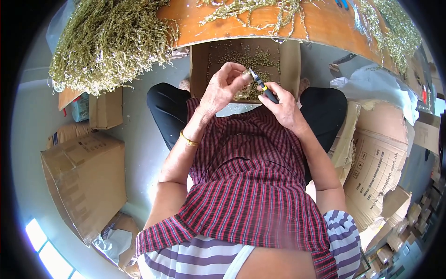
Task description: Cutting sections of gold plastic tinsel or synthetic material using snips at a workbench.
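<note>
My left hand (222, 90) is raised over an open cardboard box, thumb and fingers pinched round a small gold beaded piece (246, 73). Most of that piece is hidden by the fingers. My right hand (284, 108) grips small pliers (269, 94) with black and yellow handles. Their metal jaws point up and left, close to the left fingertips; whether they touch the piece I cannot tell. Below both hands, the cardboard box (291, 65) holds many scattered gold beads (260, 58).
An orange-brown tabletop (186, 21) lies ahead, bearing a thick heap of gold beaded strands (107, 44), looser strands (255, 11) and another bunch (395, 32). Cardboard boxes (93, 172) stand at left. Torn cardboard (376, 158) and clear plastic (376, 86) are at right.
</note>
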A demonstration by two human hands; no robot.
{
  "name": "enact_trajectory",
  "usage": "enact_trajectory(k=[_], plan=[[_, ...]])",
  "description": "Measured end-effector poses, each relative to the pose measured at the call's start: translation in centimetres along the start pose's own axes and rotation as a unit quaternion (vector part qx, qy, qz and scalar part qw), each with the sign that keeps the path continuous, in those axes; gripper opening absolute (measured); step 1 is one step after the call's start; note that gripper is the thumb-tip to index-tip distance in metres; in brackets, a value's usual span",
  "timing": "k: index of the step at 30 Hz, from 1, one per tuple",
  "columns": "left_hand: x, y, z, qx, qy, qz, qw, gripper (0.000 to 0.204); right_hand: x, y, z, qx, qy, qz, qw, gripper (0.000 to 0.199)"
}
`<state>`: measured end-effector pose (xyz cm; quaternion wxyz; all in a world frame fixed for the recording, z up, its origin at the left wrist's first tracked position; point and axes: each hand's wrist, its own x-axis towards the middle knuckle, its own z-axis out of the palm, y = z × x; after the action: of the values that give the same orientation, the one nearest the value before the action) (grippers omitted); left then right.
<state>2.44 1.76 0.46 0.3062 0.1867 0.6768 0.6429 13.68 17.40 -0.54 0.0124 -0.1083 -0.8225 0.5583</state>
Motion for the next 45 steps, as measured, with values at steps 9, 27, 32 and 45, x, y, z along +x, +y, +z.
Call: enact_trajectory(k=[9,27,32,45], plan=[[0.1,0.6,-1.2,0.007,-0.031,-0.045,0.998,0.016,0.2,0.0,-0.7,0.094,-0.092,0.060,0.990,0.024],[-0.7,0.4,1.6,0.118,0.061,0.027,0.991,0.014,2.6,-0.8,3.5,0.171,0.162,-0.062,0.970,0.033],[-0.5,0.0,1.8,0.023,0.049,0.021,0.998,0.015,2.5,-1.2,3.1,0.135,0.189,-0.077,0.970,0.025],[0.4,-1.1,1.0,-0.079,-0.066,-0.030,0.994,0.017,2.9,1.0,2.2,0.300,0.102,0.002,0.949,0.018]])
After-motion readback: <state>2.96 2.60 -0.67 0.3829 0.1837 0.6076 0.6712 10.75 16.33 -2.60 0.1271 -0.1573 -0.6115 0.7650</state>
